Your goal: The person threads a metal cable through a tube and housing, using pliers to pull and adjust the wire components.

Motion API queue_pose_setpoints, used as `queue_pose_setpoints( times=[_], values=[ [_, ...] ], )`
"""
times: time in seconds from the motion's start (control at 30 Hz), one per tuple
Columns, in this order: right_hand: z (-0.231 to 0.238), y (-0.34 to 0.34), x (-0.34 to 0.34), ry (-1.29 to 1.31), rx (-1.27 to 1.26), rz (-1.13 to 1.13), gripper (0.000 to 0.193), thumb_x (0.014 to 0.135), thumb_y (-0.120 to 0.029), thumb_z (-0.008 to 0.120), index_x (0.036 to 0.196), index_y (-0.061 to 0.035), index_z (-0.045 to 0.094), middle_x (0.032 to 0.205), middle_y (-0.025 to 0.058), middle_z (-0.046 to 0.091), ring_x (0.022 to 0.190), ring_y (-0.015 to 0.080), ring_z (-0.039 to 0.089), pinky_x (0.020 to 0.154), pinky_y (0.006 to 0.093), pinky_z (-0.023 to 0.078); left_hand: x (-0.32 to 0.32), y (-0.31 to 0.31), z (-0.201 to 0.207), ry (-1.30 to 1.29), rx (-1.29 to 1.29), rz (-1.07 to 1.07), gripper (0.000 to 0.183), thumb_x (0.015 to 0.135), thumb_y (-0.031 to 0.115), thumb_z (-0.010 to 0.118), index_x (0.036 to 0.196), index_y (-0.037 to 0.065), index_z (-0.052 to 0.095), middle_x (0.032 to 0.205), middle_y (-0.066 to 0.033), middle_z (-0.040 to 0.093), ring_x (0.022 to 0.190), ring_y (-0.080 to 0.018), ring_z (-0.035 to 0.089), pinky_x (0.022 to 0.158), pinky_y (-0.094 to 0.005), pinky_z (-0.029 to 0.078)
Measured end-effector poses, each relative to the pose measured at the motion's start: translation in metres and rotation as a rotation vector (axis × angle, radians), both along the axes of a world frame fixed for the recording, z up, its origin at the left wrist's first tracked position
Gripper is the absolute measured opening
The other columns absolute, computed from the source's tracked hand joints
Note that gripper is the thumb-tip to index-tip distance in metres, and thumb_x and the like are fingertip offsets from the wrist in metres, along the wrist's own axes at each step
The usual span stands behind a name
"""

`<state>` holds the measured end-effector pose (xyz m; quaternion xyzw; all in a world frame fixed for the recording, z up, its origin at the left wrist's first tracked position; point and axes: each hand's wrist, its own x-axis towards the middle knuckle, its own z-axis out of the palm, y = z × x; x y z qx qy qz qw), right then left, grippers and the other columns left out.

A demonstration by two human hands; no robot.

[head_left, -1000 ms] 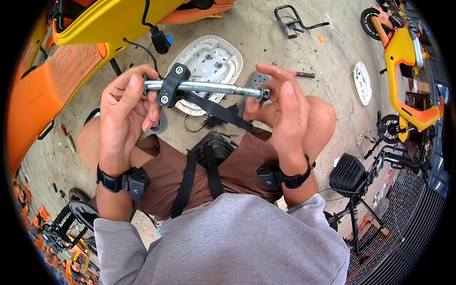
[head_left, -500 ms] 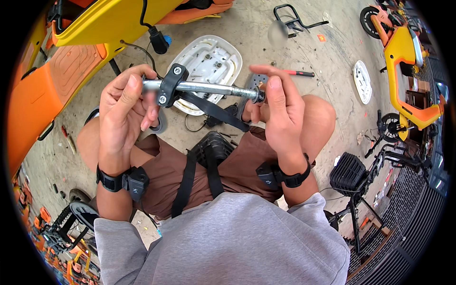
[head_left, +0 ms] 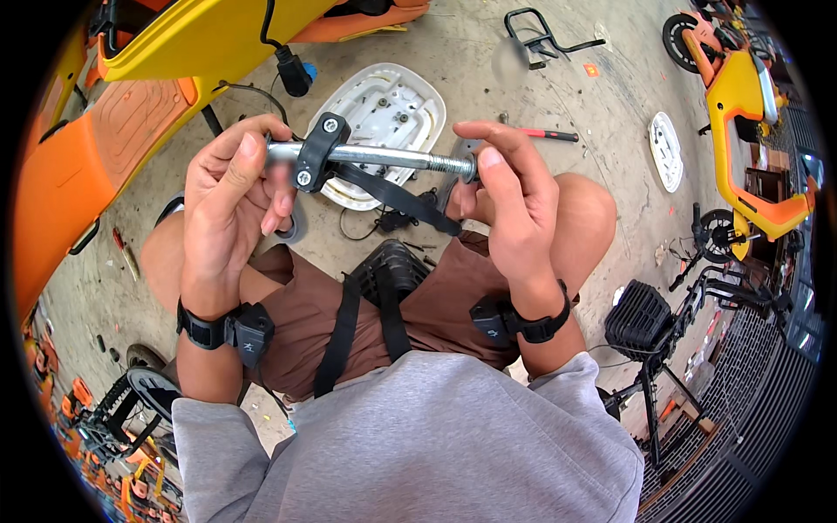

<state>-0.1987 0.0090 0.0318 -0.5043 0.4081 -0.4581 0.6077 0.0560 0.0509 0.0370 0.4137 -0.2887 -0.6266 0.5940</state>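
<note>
Above my knees I hold a long silver axle bolt point(head_left: 384, 157) level between both hands. My left hand point(head_left: 228, 179) pinches its plain left end between thumb and fingers. A black clamp bracket point(head_left: 323, 152) with two silver screws sits around the bolt beside those fingers, and a black flat arm point(head_left: 392, 199) runs from it down to the right. At the threaded right end, my right hand point(head_left: 516, 196) has its thumb and fingers closed on a nut point(head_left: 472, 167). The thumb partly hides this nut, and the index finger arches above it.
On the floor ahead lies a white tray point(head_left: 433, 98) with small hardware in it. A red-and-black handled tool point(head_left: 551, 135) is right of it. A yellow-orange scooter point(head_left: 131, 157) stands close at left. A black basket point(head_left: 639, 318) on a frame is at right.
My right thumb and fingers have shifted over the nut, covering more of it. The bolt and clamp have moved slightly to the right at the left end.
</note>
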Motion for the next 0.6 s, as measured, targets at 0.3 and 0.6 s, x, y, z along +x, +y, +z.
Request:
queue_pose_setpoints(
  times=[0.3, 0.6],
  values=[
    [0.0003, -0.0004, 0.0012, 0.034, -0.025, 0.002, 0.027, 0.102, -0.021, 0.049, 0.115, -0.0014, 0.063, 0.071, -0.003, 0.054, 0.061, 0.0023, 0.049, 0.056, 0.0182, 0.039, 0.0004, 0.0, -0.0008, -0.002, -0.001, 0.013, 0.033, 0.101, 0.025, 0.053, 0.111, -0.006, 0.057, 0.066, -0.0092, 0.059, 0.051, -0.0117, 0.056, 0.041, -0.0199, 0.038],
    [-0.0011, 0.0008, 0.0012, 0.028, -0.036, 0.009, 0.026, 0.102, -0.018, 0.048, 0.115, -0.0007, 0.063, 0.071, -0.0027, 0.053, 0.059, 0.0023, 0.046, 0.053, 0.0183, 0.037, 0.0001, 0.0004, 0.0006, -0.003, 0.001, 0.015, 0.034, 0.1, 0.025, 0.054, 0.111, -0.007, 0.057, 0.067, -0.0094, 0.06, 0.052, -0.0119, 0.056, 0.041, -0.0199, 0.039]
  ],
)
